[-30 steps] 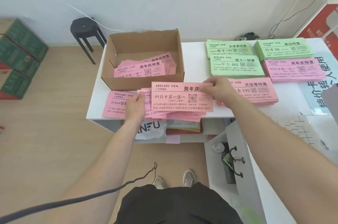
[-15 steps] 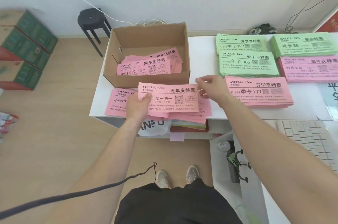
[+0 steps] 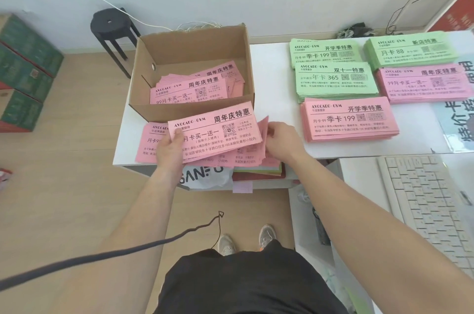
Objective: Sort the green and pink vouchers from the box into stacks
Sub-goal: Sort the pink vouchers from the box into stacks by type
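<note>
An open cardboard box (image 3: 189, 111) on the white table holds several pink vouchers (image 3: 189, 93). In front of it my left hand (image 3: 170, 152) grips a bunch of pink vouchers (image 3: 218, 131) by its left end, thumb on top, tilted up to the right. My right hand (image 3: 280, 143) pinches the right edge of a voucher in that bunch. One more pink voucher (image 3: 151, 144) lies under my left hand. To the right stand three green stacks (image 3: 336, 81) and two pink stacks (image 3: 348, 118).
The white table edge (image 3: 359, 153) runs below the stacks. A keyboard (image 3: 425, 198) lies at lower right on a lower desk. A black stool (image 3: 111, 25) and green boxes (image 3: 23, 75) stand on the floor at left. A bag and papers sit on a shelf under the table.
My left hand took over the top pink voucher and lifted the bunch, tilting it. My right hand let go of its top edge and moved to the right edge of the bunch.
</note>
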Tool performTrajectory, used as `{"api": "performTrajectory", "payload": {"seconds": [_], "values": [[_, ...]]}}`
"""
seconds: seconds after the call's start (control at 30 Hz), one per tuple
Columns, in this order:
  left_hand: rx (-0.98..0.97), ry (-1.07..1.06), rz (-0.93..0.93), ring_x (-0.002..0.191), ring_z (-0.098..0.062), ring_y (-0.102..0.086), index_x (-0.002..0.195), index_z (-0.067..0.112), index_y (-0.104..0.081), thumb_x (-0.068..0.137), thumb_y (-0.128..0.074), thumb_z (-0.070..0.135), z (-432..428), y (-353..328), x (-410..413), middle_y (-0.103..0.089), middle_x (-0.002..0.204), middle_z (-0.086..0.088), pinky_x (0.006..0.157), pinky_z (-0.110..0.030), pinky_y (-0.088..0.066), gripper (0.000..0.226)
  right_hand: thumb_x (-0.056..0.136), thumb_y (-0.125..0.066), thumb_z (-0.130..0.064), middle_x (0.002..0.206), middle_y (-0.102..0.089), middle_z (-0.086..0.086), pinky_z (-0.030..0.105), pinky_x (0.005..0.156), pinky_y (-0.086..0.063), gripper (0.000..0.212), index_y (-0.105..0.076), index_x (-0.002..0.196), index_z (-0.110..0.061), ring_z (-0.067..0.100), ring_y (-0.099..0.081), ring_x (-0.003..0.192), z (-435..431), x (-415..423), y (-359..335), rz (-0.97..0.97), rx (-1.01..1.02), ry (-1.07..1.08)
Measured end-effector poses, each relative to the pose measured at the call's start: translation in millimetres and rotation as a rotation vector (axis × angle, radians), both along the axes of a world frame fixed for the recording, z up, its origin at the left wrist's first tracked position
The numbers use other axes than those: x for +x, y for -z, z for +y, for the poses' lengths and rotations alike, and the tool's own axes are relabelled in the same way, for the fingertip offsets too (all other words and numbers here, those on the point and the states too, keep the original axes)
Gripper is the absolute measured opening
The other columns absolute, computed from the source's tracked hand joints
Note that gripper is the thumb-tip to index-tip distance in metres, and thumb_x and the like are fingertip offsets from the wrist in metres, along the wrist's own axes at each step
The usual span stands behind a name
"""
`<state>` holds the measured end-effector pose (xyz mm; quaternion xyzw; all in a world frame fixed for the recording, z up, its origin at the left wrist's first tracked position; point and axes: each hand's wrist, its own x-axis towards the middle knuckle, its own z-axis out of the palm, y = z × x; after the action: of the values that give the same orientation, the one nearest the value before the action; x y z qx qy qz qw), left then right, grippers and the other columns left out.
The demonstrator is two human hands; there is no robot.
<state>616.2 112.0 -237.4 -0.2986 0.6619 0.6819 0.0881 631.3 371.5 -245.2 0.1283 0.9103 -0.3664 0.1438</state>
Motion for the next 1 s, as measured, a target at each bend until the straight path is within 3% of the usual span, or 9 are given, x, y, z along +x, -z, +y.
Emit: {"api": "performTrajectory", "payload": {"seconds": [0.17,0.23,0.33,0.47,0.57,0.63,0.73,0.83,1.0], "values": [[0.003,-0.023,-0.009,0.099,-0.032,-0.073,0.108,0.018,-0.068,0.104,-0.055,0.032,-4.2,1.6,-0.6,-0.076,0.108,-0.010,0.090,-0.055,-0.058,0.019,0.095,-0.048,-0.015,0.088,-0.077,0.000,0.037,0.073,-0.059,0.029,-0.076,0.097,-0.020,0.026,-0.071,0.080,-7.7,-1.8,-0.4,-0.043,-0.191,0.044],[0.021,-0.033,-0.006,0.101,-0.032,-0.073,0.105,0.020,-0.068,0.104,-0.054,0.031,-7.2,-0.1,0.0,-0.076,0.108,-0.010,0.087,-0.049,-0.059,0.018,0.098,-0.050,-0.020,0.088,-0.077,-0.004,0.041,0.077,-0.062,0.027,-0.075,0.103,-0.024,0.022,-0.073,0.081,-5.9,1.3,-1.4,-0.056,-0.324,0.114],[0.051,-0.036,0.021,0.099,-0.027,-0.073,0.111,0.020,-0.067,0.106,-0.052,0.030,-13.9,-4.7,2.1,-0.076,0.111,-0.007,0.080,-0.042,-0.060,0.019,0.106,-0.048,-0.031,0.095,-0.077,0.004,0.046,0.083,-0.062,0.030,-0.074,0.110,-0.016,0.026,-0.075,0.089,-8.9,8.1,-6.6,-0.070,-0.541,0.213],[-0.039,0.006,0.088,0.102,-0.025,-0.073,0.122,0.021,-0.067,0.106,-0.051,0.032,-37.1,-7.2,4.7,-0.075,0.113,-0.004,0.085,-0.045,-0.059,0.025,0.110,-0.024,-0.050,0.090,-0.075,-0.010,0.029,0.081,-0.054,0.055,-0.073,0.100,-0.027,0.006,-0.071,0.085,-23.9,22.7,-16.5,-0.056,-0.753,0.373],[-0.268,0.048,0.100,0.095,-0.024,-0.072,0.117,0.015,-0.069,0.104,-0.055,0.032,-49.3,-8.5,4.7,-0.075,0.104,-0.001,0.079,-0.037,-0.060,0.026,0.108,-0.033,-0.051,0.113,-0.070,-0.010,0.029,0.083,-0.046,0.044,-0.067,0.118,-0.025,0.011,-0.065,0.105,-38.4,33.2,-17.1,0.005,-0.560,0.319],[-0.394,0.081,0.101,0.083,-0.018,-0.068,0.110,0.014,-0.066,0.103,-0.058,0.026,-49.3,-7.9,5.6,-0.072,0.100,-0.002,0.071,-0.027,-0.054,0.017,0.105,-0.043,-0.026,0.123,-0.066,-0.002,0.029,0.083,-0.041,0.030,-0.058,0.129,-0.017,0.020,-0.061,0.110,-42.4,38.7,-12.4,0.024,-0.339,0.280],[-0.455,0.155,0.082,0.090,-0.023,-0.065,0.112,0.012,-0.062,0.097,-0.066,0.018,-42.5,-2.6,8.3,-0.069,0.102,-0.005,0.076,-0.031,-0.051,0.017,0.096,-0.040,-0.003,0.123,-0.066,0.006,0.035,0.082,-0.049,0.039,-0.053,0.132,-0.012,0.029,-0.062,0.108,-50.1,43.7,-9.9,0.014,-0.167,0.242],[-0.495,0.231,0.052,0.096,-0.026,-0.062,0.112,0.014,-0.057,0.098,-0.064,0.014,-33.6,3.2,12.8,-0.065,0.107,-0.005,0.078,-0.032,-0.049,0.016,0.092,-0.042,0.000,0.121,-0.066,0.007,0.046,0.083,-0.055,0.046,-0.050,0.135,-0.014,0.033,-0.063,0.105,-56.2,43.4,-6.8,0.023,-0.095,0.212],[-0.479,0.245,0.080,0.094,-0.023,-0.064,0.113,0.016,-0.059,0.100,-0.059,0.011,-43.0,4.3,20.4,-0.068,0.107,-0.003,0.084,-0.037,-0.053,0.015,0.087,-0.041,0.007,0.124,-0.064,0.008,0.051,0.088,-0.056,0.062,-0.047,0.142,-0.020,0.033,-0.062,0.108,-48.9,48.4,-1.7,0.049,-0.080,0.140]]}}
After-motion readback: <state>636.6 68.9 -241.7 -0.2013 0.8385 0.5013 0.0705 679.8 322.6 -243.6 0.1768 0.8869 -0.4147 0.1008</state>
